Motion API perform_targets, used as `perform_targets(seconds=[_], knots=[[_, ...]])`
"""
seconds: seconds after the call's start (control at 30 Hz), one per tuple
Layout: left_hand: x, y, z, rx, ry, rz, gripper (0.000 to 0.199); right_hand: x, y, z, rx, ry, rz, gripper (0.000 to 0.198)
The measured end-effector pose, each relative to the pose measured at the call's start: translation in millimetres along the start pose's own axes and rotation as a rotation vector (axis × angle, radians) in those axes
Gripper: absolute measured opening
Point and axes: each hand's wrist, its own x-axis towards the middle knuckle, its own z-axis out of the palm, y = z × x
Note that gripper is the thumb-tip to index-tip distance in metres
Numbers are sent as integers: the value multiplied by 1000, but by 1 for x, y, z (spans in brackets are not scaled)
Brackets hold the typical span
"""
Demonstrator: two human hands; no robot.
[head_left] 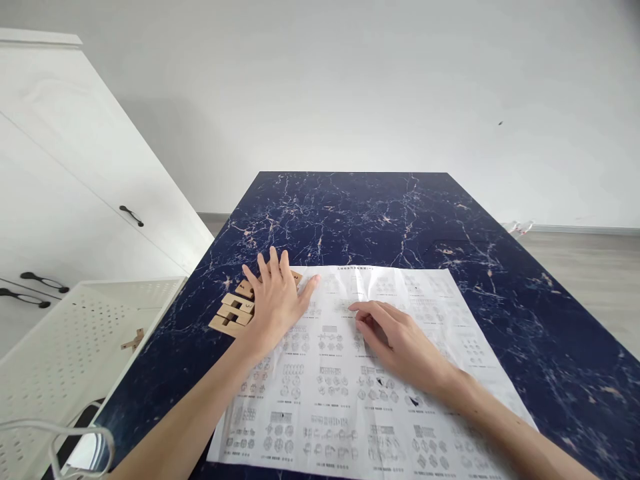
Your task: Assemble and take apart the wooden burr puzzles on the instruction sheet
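A large creased paper instruction sheet [300,427], printed with rows of small diagrams, lies on the dark blue marbled table [345,213]. My left hand [277,293] is spread with fingers apart over the sheet's upper left corner and the wooden puzzle pieces [235,310] beside it. Those pieces are flat, notched and marked with numbers, and the hand hides some of them. My right hand [393,333] rests on the sheet's middle right, fingers bent and index finger extended at a diagram. Nothing shows in its grasp.
White cabinets [100,160] with black handles stand at the left. Below the table's left edge is a white perforated basket or rack [60,340], with a small wooden piece [133,340] on it. A white cable [55,430] loops at the lower left. A white wall [350,87] stands behind the table.
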Motion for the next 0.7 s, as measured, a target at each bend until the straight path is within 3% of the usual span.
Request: perform_targets(seconds=[0.37,0.6,0.7], knots=[[-8,3,8,-90,20,111,89,0,-1,-1,2,4,-7,25],[-17,13,5,-208,-24,363,70,-1,0,0,-9,11,-9,25],[-16,14,1,-205,4,379,72,0,0,0,-2,6,-9,26]])
